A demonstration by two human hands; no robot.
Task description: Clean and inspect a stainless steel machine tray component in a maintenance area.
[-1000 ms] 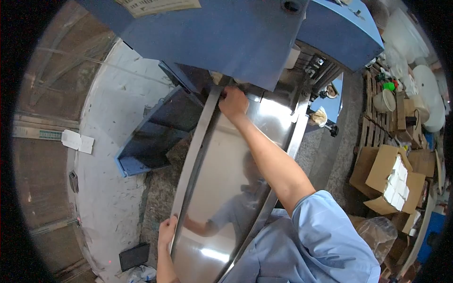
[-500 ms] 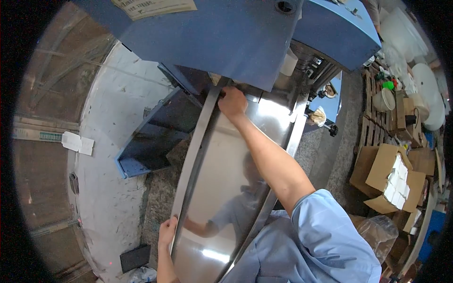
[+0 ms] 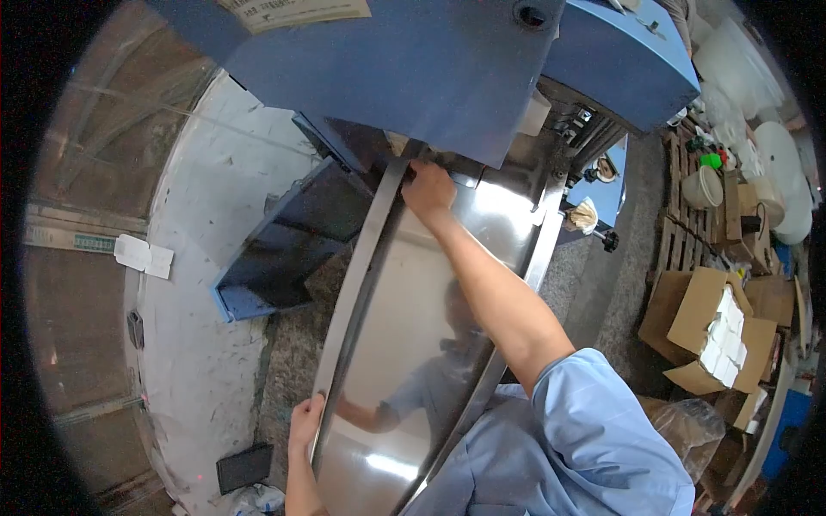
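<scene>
At seven o'clock, I see the left hand (image 3: 306, 419) holding the edge of the rail (image 3: 354, 279), which runs up to twelve. Near twelve, the right hand (image 3: 428, 189) is bunched against its inner side; I cannot tell its grip.

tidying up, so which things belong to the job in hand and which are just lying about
Likely in use:
metal rail, left hand curled at its lower stretch, right hand at its upper end
steel bed beside it
blue machine

Lying about, seemingly:
cardboard box of white packs
wooden pallet
white bucket
plastic bag
</scene>
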